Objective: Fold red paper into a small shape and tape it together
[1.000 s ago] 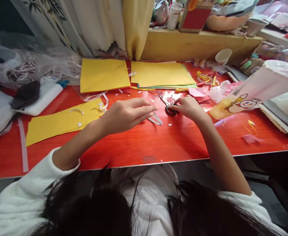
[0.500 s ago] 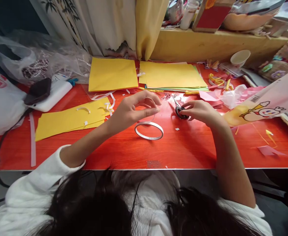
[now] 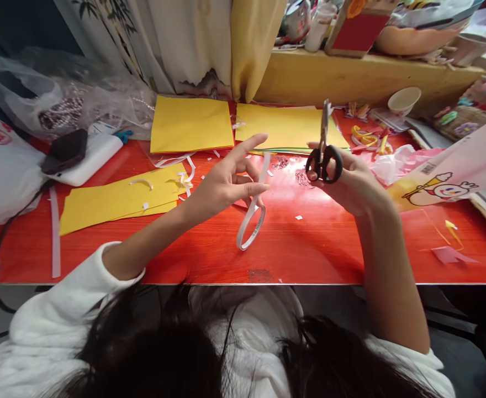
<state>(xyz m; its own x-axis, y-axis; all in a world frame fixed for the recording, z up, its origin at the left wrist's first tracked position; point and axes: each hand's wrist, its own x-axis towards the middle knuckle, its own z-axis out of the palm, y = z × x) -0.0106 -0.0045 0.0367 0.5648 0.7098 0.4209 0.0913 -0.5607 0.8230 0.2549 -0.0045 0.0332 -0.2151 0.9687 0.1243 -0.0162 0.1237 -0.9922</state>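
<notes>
The left hand (image 3: pixel 231 181), forefinger outstretched, pinches dangling white tape (image 3: pixel 259 224) left of and apart from the black scissors (image 3: pixel 323 146), gripped blades-away in the curled right hand (image 3: pixel 358 185).

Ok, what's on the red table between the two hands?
In the head view, small white scraps and dark specks lie on the red table between the left hand and the right hand. The hands hold tape and scissors.

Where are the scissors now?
In the head view, the scissors are right of centre, in the right hand, blades up, in front of the right yellow paper stack.
</notes>
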